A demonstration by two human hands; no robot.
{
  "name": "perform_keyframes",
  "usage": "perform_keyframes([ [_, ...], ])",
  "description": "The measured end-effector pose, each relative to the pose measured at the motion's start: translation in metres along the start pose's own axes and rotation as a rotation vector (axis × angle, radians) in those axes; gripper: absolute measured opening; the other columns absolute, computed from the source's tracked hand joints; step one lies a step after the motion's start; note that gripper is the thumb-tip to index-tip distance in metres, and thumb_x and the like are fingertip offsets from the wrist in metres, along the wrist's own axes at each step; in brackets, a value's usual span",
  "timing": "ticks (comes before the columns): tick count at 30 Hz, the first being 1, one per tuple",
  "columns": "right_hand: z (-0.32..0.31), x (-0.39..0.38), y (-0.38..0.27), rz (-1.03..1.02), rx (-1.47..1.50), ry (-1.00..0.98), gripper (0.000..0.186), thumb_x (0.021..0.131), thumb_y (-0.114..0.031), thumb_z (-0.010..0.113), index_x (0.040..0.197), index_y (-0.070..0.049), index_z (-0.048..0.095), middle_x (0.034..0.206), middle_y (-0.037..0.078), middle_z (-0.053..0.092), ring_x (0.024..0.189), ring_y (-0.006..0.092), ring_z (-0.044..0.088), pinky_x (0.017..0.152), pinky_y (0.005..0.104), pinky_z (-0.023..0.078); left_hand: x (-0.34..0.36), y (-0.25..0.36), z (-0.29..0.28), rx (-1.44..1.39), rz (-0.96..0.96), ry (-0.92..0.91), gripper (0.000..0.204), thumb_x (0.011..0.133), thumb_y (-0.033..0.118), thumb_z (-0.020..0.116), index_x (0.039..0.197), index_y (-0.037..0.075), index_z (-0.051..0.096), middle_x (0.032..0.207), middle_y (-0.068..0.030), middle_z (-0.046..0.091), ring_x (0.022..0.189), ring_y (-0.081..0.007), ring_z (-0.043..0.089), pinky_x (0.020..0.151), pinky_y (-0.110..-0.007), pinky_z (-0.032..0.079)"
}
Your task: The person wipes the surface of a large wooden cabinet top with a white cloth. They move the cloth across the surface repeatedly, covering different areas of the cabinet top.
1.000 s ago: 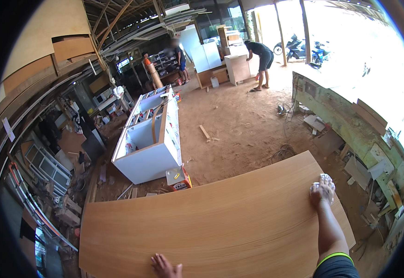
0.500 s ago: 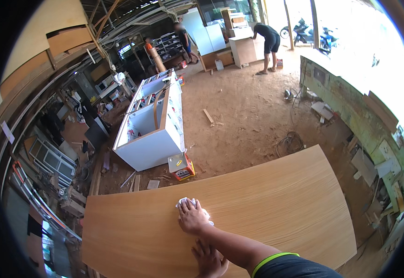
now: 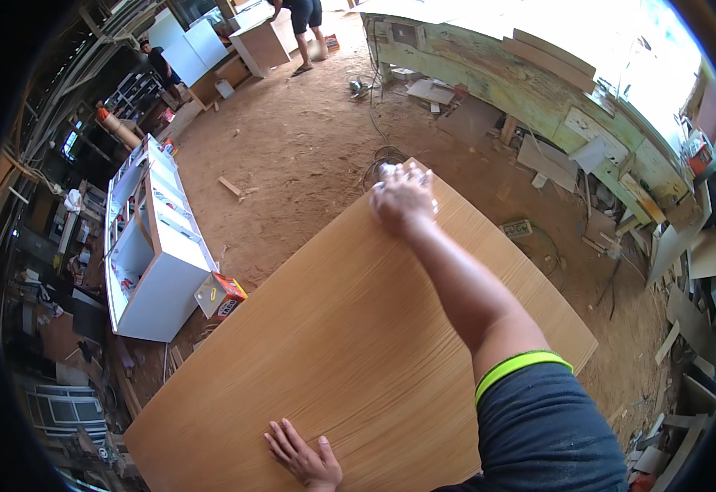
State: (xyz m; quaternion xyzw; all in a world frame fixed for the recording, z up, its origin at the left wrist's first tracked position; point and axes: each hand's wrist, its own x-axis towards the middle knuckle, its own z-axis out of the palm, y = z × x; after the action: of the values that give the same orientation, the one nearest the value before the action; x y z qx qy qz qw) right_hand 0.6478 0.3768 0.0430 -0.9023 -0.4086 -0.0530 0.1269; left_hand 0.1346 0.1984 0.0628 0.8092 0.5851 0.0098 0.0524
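Observation:
A large wood-grain panel [image 3: 317,328] lies flat in front of me. My right hand [image 3: 403,201] is stretched out to its far corner, pressing down a crumpled white cloth [image 3: 387,170]. Most of the cloth is hidden under the palm, with bits showing around the fingers. Nearer to me, my left hand [image 3: 305,459] rests flat on the panel with its fingers apart and nothing in them.
A white cabinet carcass [image 3: 161,287] lies on the dirt floor at left, beside a square tin [image 3: 220,295]. A long greenish workbench [image 3: 473,74] runs along the right, with board offcuts [image 3: 547,160] below. A person [image 3: 302,25] stands by cabinets at the back.
My right hand has slid the cloth from the panel's middle to its far corner. My left hand, formerly under the right arm, now lies apart to the left. The view has swung right.

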Motion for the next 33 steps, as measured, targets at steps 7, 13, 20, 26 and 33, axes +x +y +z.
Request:
perform_keyframes([
  [7,-0.026,0.015,0.026,0.138,-0.045,-0.057,0.066,0.111,-0.043,0.035,0.165,-0.004,0.039,0.173,0.015,0.037,0.162,0.0372,0.030,0.131,0.0600,0.019,0.000,0.002,-0.001,0.004,-0.033,-0.068,0.090,0.104,0.052,0.049,0.171,0.001,0.017,0.177,-0.0260,0.015,0.163,-0.0515,0.006,0.128,-0.068,0.005],
  [13,-0.033,-0.026,0.013,0.116,-0.030,-0.231,0.069,0.110,-0.045,0.037,0.168,-0.008,0.033,0.175,0.014,0.033,0.164,0.0369,0.024,0.132,0.0616,0.015,0.000,0.001,0.000,0.000,-0.054,-0.092,0.092,0.102,0.053,0.050,0.171,0.001,0.017,0.178,-0.0254,0.012,0.163,-0.0520,0.005,0.128,-0.070,0.006],
  [20,-0.033,-0.025,0.041,0.189,-0.056,-0.172,0.067,0.110,-0.047,0.037,0.167,-0.011,0.035,0.177,0.008,0.032,0.164,0.0351,0.024,0.132,0.0630,0.012,0.002,-0.005,0.006,0.012,-0.043,-0.068,0.093,0.101,0.052,0.051,0.172,0.002,0.015,0.179,-0.0235,0.010,0.164,-0.0511,0.005,0.127,-0.071,0.009],
  [26,-0.060,-0.115,0.107,0.222,-0.061,-0.073,0.069,0.108,-0.048,0.041,0.165,-0.011,0.041,0.175,0.008,0.035,0.164,0.0343,0.025,0.132,0.0642,0.009,0.001,-0.006,0.013,0.057,-0.064,-0.046,0.091,0.102,0.051,0.050,0.172,0.004,0.016,0.179,-0.0224,0.010,0.163,-0.0513,0.006,0.127,-0.071,0.011],
  [33,-0.105,-0.213,0.158,0.303,-0.115,-0.127,0.064,0.111,-0.049,0.038,0.163,-0.013,0.045,0.175,0.005,0.035,0.164,0.0335,0.024,0.132,0.0637,0.012,0.004,-0.014,0.025,0.108,-0.045,0.007,0.085,0.105,0.049,0.049,0.172,0.006,0.018,0.179,-0.0207,0.013,0.163,-0.0503,0.012,0.126,-0.071,0.015],
])
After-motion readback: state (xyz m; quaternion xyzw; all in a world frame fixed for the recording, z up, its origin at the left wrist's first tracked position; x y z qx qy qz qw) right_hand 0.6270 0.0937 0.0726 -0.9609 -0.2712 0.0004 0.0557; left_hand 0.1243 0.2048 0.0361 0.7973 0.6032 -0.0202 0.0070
